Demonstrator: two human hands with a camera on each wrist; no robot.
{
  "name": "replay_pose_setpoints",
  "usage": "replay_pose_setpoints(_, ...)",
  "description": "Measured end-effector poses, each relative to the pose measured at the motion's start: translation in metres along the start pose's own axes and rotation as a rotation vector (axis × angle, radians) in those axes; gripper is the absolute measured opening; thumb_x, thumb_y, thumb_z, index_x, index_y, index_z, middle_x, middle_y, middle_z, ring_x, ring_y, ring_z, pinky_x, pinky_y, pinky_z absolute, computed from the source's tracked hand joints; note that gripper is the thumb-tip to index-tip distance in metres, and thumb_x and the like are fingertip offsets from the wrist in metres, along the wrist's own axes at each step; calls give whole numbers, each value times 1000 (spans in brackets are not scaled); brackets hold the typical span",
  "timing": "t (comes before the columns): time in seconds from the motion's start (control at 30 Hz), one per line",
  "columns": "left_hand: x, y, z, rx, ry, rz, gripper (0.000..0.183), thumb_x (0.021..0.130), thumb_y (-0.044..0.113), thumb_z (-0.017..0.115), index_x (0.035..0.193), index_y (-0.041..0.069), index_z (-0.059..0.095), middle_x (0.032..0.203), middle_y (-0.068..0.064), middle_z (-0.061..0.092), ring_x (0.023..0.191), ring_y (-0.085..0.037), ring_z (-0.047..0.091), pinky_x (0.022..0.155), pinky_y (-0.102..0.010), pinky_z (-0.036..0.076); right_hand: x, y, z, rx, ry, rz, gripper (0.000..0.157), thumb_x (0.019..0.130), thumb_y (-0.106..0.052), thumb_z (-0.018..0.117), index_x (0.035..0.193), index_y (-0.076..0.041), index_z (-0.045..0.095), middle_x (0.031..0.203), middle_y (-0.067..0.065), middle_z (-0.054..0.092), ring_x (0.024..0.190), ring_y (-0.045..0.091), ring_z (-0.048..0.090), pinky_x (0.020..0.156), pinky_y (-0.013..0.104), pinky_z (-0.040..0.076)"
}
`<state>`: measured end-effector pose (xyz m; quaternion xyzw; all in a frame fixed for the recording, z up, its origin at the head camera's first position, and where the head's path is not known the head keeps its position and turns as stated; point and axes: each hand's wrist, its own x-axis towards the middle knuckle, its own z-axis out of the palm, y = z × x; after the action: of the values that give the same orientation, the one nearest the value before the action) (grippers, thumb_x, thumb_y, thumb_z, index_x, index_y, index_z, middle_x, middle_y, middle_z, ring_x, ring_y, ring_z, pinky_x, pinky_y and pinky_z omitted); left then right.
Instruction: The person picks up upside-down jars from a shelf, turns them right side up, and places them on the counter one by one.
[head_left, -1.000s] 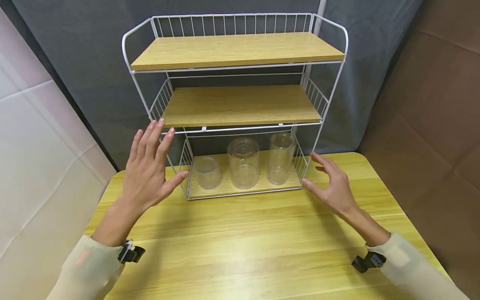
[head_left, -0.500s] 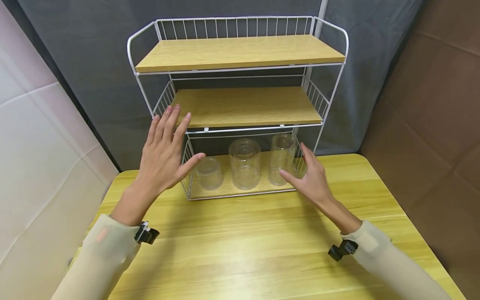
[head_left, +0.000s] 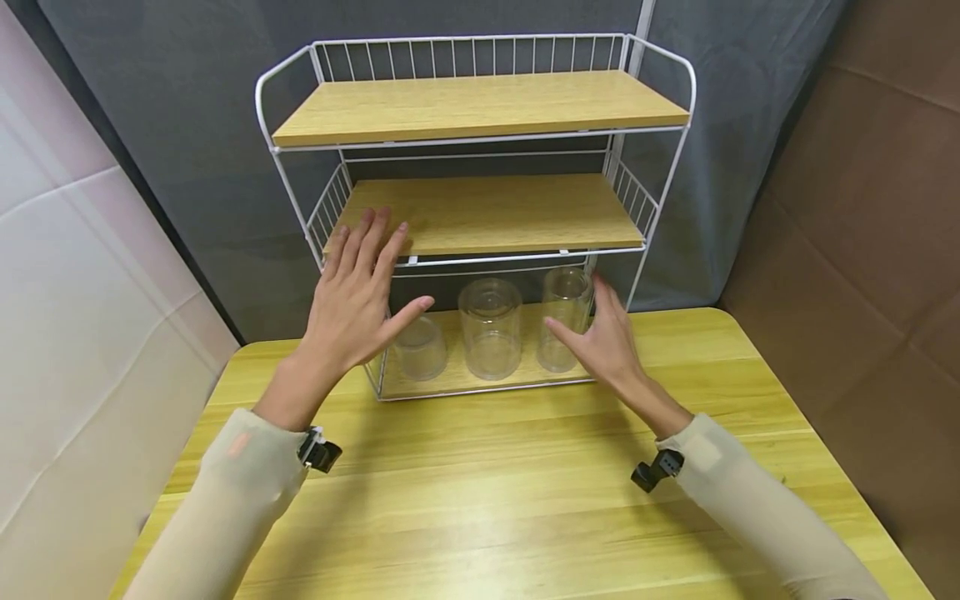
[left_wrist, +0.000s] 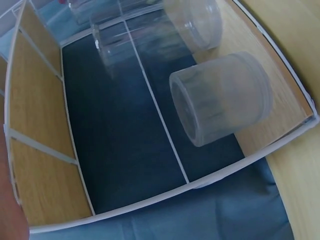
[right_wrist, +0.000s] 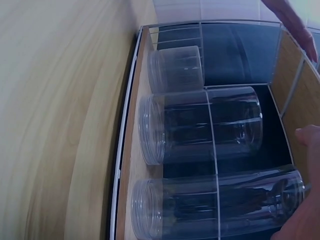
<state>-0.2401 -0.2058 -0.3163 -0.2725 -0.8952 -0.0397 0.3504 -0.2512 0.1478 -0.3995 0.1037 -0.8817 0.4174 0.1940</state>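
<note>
Three clear jars of different heights stand in a row on the rack's bottom board, their ridged ends against the wood in the right wrist view. They are a short jar point(head_left: 422, 357) at left, a wide jar point(head_left: 491, 337) in the middle and a tall jar point(head_left: 567, 292) at right. My right hand point(head_left: 609, 337) reaches to the tall jar, thumb at its front and fingers along its right side; whether skin touches it, I cannot tell. My left hand point(head_left: 356, 304), fingers straight and thumb spread, is before the middle board's left end and partly covers the short jar.
The white wire rack point(head_left: 480, 39) has a wooden top board point(head_left: 480, 104) and a middle board point(head_left: 495, 208). It stands at the back of a wooden table point(head_left: 465, 483). Grey cloth point(head_left: 187, 167) hangs behind, with brown cloth point(head_left: 847, 208) at right.
My right hand has moved left from beside the rack to the tall jar. My left hand has shifted right and up across the rack's left front. The jars keep their places.
</note>
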Motion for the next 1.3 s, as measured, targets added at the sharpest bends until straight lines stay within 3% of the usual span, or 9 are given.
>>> replay_pose_setpoints(0.2,0,0,5,18,3,-17,101,100,83,16,166,8,28,172,-20,26,163,-35,15,132,-55,9,8,0,5,7,9,24,107,86,-43,86,164,2,29,161,30,41,146,49,44,121,61,37)
replay_pose_setpoints(0.4,1,0,8,51,33,-4,101,99,84,17,163,8,35,169,-20,34,159,-38,25,130,-57,14,15,1,8,17,36,19,105,84,-38,89,162,4,33,161,30,42,146,47,44,122,58,36)
replay_pose_setpoints(0.6,2,0,10,71,80,23,97,100,82,21,160,8,39,163,-19,41,153,-40,35,128,-58,22,18,3,10,9,76,-20,97,83,-31,91,157,8,40,153,33,49,140,48,49,120,57,39)
replay_pose_setpoints(0.83,3,0,12,77,75,21,97,100,83,24,159,8,40,161,-18,43,151,-38,36,126,-58,24,21,7,9,-33,101,-71,82,84,-21,89,148,11,50,139,34,57,120,50,59,106,59,49)
replay_pose_setpoints(1.13,3,1,11,86,75,18,97,99,83,25,157,7,42,160,-18,45,149,-38,39,124,-58,26,17,6,3,-38,105,-116,77,83,-21,90,144,10,55,138,32,58,124,48,58,109,59,46)
replay_pose_setpoints(1.3,2,1,10,77,71,14,96,100,83,23,157,8,41,160,-17,44,150,-37,38,124,-57,26,10,-1,-5,-36,95,-169,75,81,-18,91,142,10,57,134,30,60,117,46,60,101,57,50)
